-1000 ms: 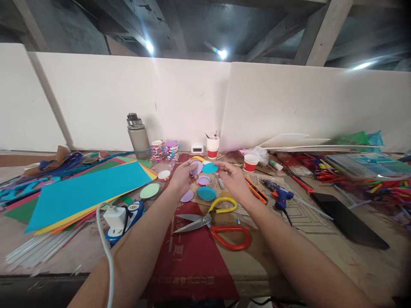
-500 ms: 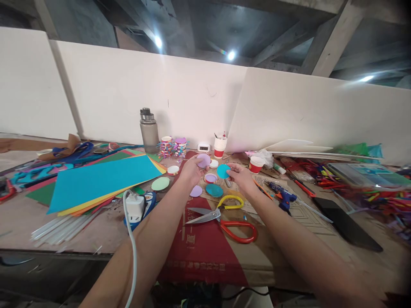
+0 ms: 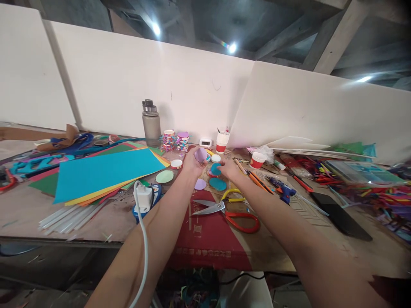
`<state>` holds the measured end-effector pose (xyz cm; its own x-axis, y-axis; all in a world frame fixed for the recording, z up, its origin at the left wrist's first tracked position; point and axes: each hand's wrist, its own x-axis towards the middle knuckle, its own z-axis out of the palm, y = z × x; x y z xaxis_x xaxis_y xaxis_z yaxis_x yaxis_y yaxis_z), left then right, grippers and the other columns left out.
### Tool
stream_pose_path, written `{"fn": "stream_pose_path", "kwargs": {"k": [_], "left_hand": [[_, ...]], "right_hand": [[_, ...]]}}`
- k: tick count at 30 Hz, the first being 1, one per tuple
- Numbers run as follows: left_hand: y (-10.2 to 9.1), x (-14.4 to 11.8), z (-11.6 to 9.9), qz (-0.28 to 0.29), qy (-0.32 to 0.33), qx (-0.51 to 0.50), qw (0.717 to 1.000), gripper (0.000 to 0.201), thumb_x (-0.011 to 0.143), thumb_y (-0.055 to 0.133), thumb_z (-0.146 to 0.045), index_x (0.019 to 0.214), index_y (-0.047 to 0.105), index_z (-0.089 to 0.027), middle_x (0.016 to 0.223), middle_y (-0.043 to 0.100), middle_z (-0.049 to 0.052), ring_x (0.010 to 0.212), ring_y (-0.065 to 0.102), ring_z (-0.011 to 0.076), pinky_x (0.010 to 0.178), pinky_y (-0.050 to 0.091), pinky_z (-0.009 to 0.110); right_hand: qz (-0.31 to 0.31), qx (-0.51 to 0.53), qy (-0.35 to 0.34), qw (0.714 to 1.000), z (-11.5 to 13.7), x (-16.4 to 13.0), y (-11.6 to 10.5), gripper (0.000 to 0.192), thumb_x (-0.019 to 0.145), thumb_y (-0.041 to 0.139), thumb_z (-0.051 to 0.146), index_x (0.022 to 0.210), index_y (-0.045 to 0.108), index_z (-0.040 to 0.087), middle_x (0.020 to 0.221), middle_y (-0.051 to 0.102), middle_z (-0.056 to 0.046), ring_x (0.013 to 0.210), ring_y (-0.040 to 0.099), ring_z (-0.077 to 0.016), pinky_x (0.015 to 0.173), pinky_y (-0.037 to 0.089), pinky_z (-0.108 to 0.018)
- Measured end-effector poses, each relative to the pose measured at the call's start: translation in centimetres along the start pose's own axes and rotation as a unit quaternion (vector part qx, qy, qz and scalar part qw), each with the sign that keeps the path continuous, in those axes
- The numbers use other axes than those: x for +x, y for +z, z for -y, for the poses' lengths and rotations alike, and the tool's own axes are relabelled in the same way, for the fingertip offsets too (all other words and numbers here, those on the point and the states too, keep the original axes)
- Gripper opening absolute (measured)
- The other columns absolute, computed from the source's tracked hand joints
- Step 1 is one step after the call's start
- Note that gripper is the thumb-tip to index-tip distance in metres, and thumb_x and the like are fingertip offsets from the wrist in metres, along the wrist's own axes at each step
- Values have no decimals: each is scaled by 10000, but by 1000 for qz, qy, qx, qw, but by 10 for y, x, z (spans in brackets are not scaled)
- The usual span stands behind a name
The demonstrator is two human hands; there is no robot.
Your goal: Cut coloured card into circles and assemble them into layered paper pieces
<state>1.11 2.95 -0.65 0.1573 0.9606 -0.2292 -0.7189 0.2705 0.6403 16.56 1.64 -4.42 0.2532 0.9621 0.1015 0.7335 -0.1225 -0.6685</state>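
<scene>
1. Head view, change. Right hand [image 3: 228, 170] is lower than 0.5 s ago: the teal paper disc [image 3: 215, 169], then lifted beside the left hand's disc, is now down over the ringed disc [image 3: 210, 173] on the cardboard. Judged from this, the teal disc is being laid onto the set of cut circles, not joined to the lilac one.
2. Head view, hands. Left hand [image 3: 192, 163] is raised, fingers curled in a pinch on the lilac paper disc [image 3: 201, 154], held upright. The right hand is low, fingertips closed on the teal disc's edge; whether the disc already rests on the table [image 3: 96, 222] cannot be told.
3. Head view, surroundings. Larger teal disc [image 3: 217, 184] and second lilac disc [image 3: 200, 184] lie just nearer the person; scissors [image 3: 231, 210] lie nearer again; 1 red paper cup [image 3: 257, 160] stands right of the hands.
</scene>
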Motion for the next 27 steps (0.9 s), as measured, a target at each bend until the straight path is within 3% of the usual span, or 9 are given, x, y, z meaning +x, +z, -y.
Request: {"fn": "stream_pose_path", "kwargs": {"k": [4, 9, 16, 20, 23, 27], "left_hand": [[3, -2, -1, -5, -11, -17, 1000, 41, 812, 603, -207, 814, 584, -171, 614, 615, 13, 547, 572, 122, 418, 384, 199], [3, 1, 3, -22, 29, 89, 995, 63, 787, 614, -128, 833, 577, -150, 679, 632, 31, 573, 595, 112, 467, 426, 194], [-10, 10, 8, -63, 80, 218, 971, 404, 718, 575, 19, 1075, 587, -170, 774, 642, 27, 604, 658, 147, 544, 504, 240], [-15, 12, 12, -47, 66, 326, 942, 231, 725, 608, -5, 920, 666, -114, 708, 640, 52, 599, 644, 153, 567, 526, 261], [-15, 14, 14, -38, 61, 348, 935, 84, 712, 658, -31, 759, 662, -99, 650, 637, 61, 605, 641, 157, 572, 530, 258], [-17, 17, 16, -37, 83, 374, 923, 56, 698, 714, -92, 721, 667, -113, 662, 655, 57, 625, 637, 145, 566, 528, 237]], "right_hand": [[22, -65, 9, 998, 5, 4, 4, 242, 682, 630, 119, 903, 723, 153, 850, 725, -97, 880, 690, -257, 780, 545, -338], [45, -106, 20, 993, 11, 8, 4, 242, 645, 629, 99, 866, 716, 145, 806, 723, -107, 822, 679, -260, 720, 541, -334], [13, -87, 7, 996, -2, 8, -2, 244, 668, 577, 97, 863, 715, 145, 778, 713, -59, 726, 658, -197, 657, 497, -258], [-25, -76, 4, 997, -11, 9, -6, 212, 687, 583, 117, 861, 704, 134, 764, 700, -32, 682, 630, -166, 579, 441, -219], [-51, -73, -3, 996, -16, 10, -10, 194, 703, 600, 156, 865, 704, 133, 758, 699, -25, 671, 615, -158, 567, 425, -218], [-69, -75, -21, 995, -22, 12, -16, 241, 739, 583, 154, 944, 709, 139, 813, 720, -26, 715, 628, -154, 618, 442, -218]]}}
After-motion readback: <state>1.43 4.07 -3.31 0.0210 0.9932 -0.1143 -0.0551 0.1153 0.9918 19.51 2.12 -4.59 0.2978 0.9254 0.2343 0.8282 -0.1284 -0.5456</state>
